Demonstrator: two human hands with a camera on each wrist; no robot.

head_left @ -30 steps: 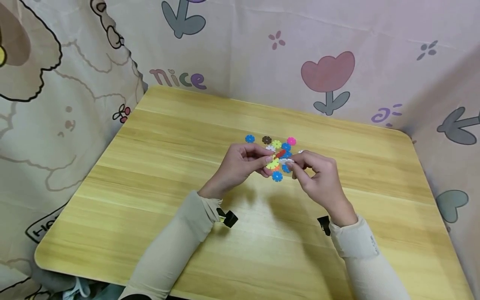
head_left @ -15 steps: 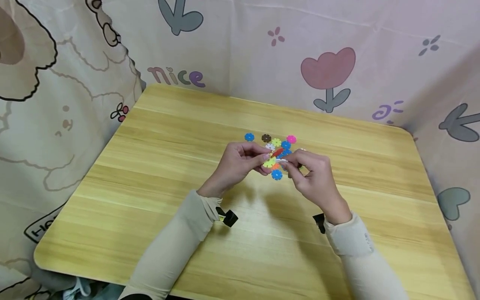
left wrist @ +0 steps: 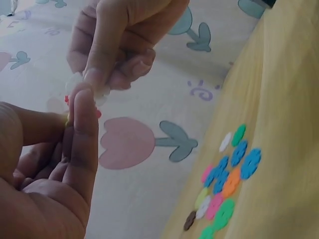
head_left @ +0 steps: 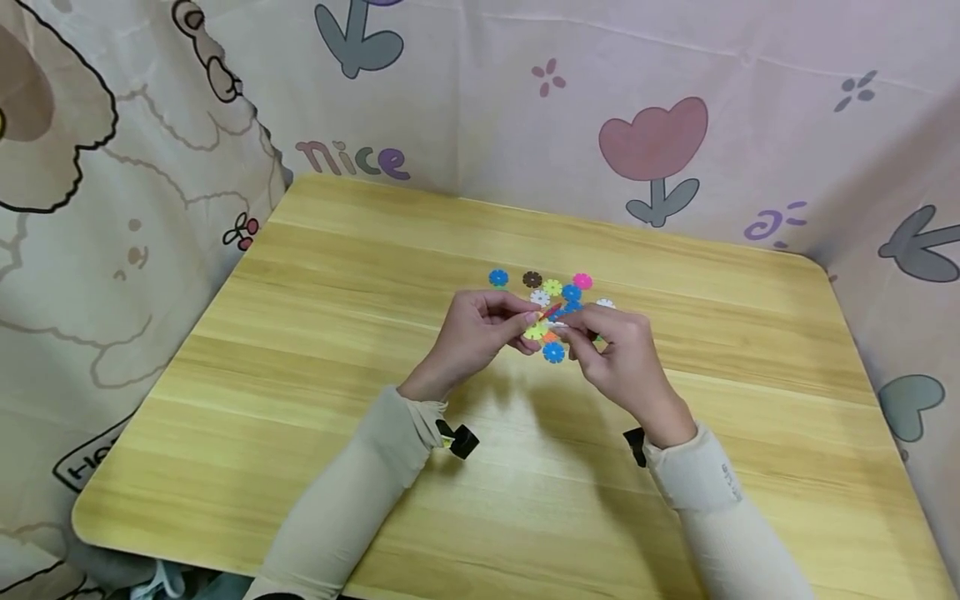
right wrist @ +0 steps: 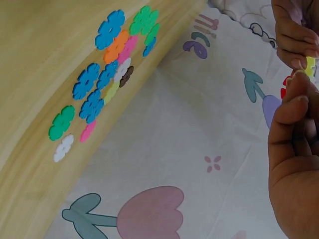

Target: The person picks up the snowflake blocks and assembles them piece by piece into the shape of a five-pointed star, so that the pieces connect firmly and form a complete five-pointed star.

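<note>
From the head camera, the left hand and right hand meet above the middle of the wooden table, fingertips together, pinching a small cluster of plastic flower discs between them: yellow, red and white parts show. The table has wide bare wood on every side of the hands; its far edge runs against a printed cloth backdrop that also closes in both sides. More loose discs lie flat on the table just beyond the hands, and a blue disc lies just below the fingertips. How the held pieces join is too small to make out here.

From the left wrist camera, the left hand's fingers curl round the held pieces, which are mostly hidden; only a white scrap and bits of red show. The right hand pinches from above, cut off by the upper edge. The loose pile lies well apart, on the table.

From the right wrist camera, the right hand fills the right edge, its thumb pressed on a red piece; the left hand pinches a yellow disc. The loose pile lies on the table, away from both hands.
</note>
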